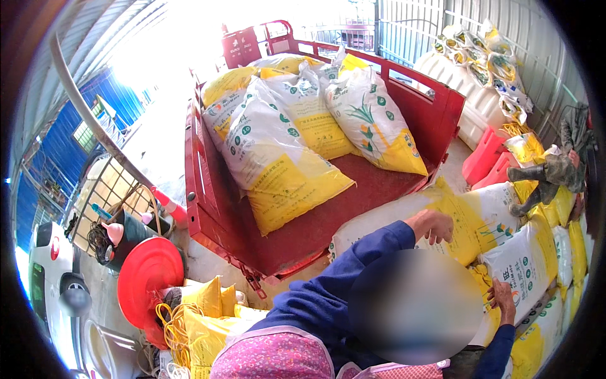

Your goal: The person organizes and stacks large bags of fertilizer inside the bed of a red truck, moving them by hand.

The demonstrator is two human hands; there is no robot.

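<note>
Neither my left hand nor my right hand is in view. Close in front, a co-worker in blue sleeves (328,287) and pink floral cloth (271,357) bends toward a pile of white-and-yellow sacks. One of the co-worker's hands (432,226) is over a lying sack (457,218), fingers curled down; whether it touches is unclear. Their other hand (502,300) rests at the edge of a white sack (521,268). A blurred patch covers the co-worker's head and part of the pile. Several filled sacks (297,183) lean and lie in the red cargo bed.
The red cargo bed (303,246) is open toward me. A red round lid or basin (150,281), yellow bags (205,328) and a dark bin (129,234) stand left. A person in camouflage and boots (565,161) sits right, near red plastic pieces (485,158). A white car (53,284) stands far left.
</note>
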